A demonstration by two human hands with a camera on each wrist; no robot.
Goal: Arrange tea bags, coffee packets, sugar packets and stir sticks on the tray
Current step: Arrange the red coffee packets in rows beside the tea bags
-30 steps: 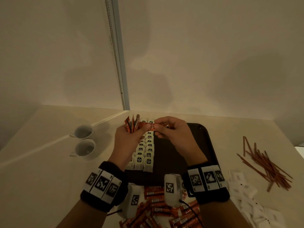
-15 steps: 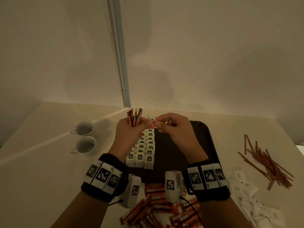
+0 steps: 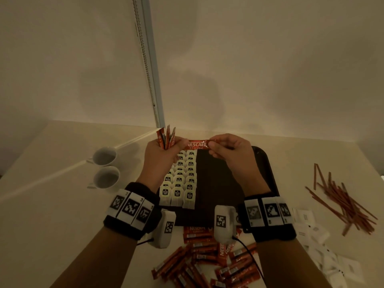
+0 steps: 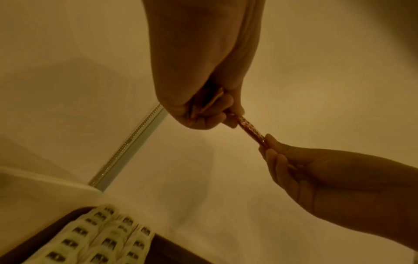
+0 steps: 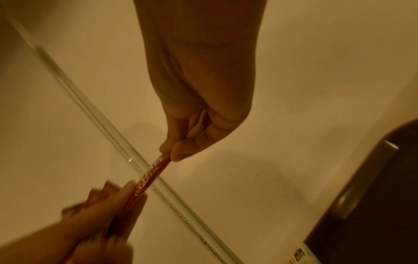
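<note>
The left hand (image 3: pixel 162 156) and right hand (image 3: pixel 232 152) are raised over the far end of the dark tray (image 3: pixel 264 175), each pinching one end of a single red coffee packet (image 3: pixel 196 144) stretched level between them. The left hand also clutches a small bundle of coffee packets (image 3: pixel 166 138) standing upright out of its fist; how many there are is hard to tell, since the palm hides their lower ends.

Nearest, on the near side of the tray, a loose heap of coffee packets (image 3: pixel 207 260) lies on the table (image 3: pixel 52 204), partly covered by the wrist cameras and cut off by the bottom edge. To the tray's near right, white sugar packets (image 3: pixel 315 235) are scattered, dim and running out of view. Farther right of the tray lies a pile of stir sticks (image 3: pixel 345 204).

On the tray, tea bags (image 3: pixel 180 183) stand in three tidy rows along its left part; the far ends of the rows are hidden behind the left hand. The rest of the tray is too dark to make out.

Left of the tray, two white cups (image 3: pixel 106 167) sit side by side.
</note>
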